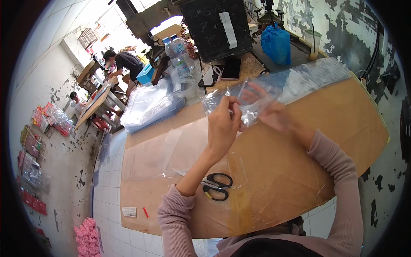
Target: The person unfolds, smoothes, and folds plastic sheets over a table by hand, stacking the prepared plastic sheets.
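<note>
Above the middle of the brown-covered table (291, 158), my left hand (222, 124) is closed, thumb and fingertips pinching a crinkled clear plastic bag (249, 117). The bag shines and hangs between my two hands. To its right, my right hand (274, 113) is smeared by motion, its fingers partly behind the clear plastic; whether it grips the bag I cannot make out. Black-handled scissors (219, 186) lie on the table beside my left forearm, their blades partly hidden by it. Thin clear plastic sheets (188, 145) lie flat under my left hand.
A stack of clear plastic sheets (152, 105) sits at the far left, near water bottles (174, 51). Phones (231, 68), a black box-like panel (216, 28) and a blue plastic bag (276, 45) stand behind. A red pen-like piece (146, 213) lies near left. Another person (124, 64) works at a distant table.
</note>
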Available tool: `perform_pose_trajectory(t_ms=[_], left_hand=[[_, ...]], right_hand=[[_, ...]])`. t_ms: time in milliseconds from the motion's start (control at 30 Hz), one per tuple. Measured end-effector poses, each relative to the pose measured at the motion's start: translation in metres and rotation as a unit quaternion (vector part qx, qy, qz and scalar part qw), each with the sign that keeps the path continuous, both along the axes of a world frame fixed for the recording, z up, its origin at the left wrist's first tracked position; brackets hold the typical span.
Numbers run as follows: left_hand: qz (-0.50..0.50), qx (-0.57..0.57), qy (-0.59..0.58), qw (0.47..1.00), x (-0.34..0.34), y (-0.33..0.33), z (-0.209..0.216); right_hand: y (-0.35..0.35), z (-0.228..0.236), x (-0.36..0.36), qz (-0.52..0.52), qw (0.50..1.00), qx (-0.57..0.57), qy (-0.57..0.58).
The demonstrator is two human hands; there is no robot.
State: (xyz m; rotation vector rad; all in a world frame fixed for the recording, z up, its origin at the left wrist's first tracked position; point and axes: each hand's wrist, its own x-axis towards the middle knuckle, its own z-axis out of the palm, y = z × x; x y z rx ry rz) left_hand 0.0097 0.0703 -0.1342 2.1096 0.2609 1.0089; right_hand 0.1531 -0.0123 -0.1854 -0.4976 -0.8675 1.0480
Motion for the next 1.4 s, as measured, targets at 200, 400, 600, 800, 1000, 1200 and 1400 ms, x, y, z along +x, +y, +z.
perform_pose_trajectory(t_ms=[200,400,600,800,1000,1200,1400], left_hand=[[-0.071,-0.099,-0.003,0.992,0.004,-0.002,0.009],[-0.101,0.009,0.093,0.99,-0.034,0.014,0.015],[-0.076,0.092,0.17,0.978,-0.064,0.009,-0.023],[0.013,0.176,0.172,0.969,-0.062,0.031,-0.041],[0.033,0.28,0.099,0.954,-0.043,0.047,-0.05],[0.124,0.199,0.072,0.969,-0.084,0.127,-0.011],[-0.074,-0.11,0.236,0.963,-0.06,0.043,0.003]], right_hand=[[0.001,-0.008,-0.005,0.062,0.992,-0.009,-0.11],[-0.004,-0.003,-0.015,-0.032,0.993,-0.076,-0.079],[-0.016,-0.01,-0.031,-0.105,0.982,-0.098,-0.124],[-0.027,-0.022,-0.052,-0.064,0.974,-0.133,-0.169],[-0.038,-0.004,-0.068,-0.091,0.882,-0.186,-0.423],[-0.052,-0.029,-0.081,-0.101,0.862,-0.089,-0.489],[-0.037,-0.014,-0.059,-0.06,0.984,-0.165,-0.043]])
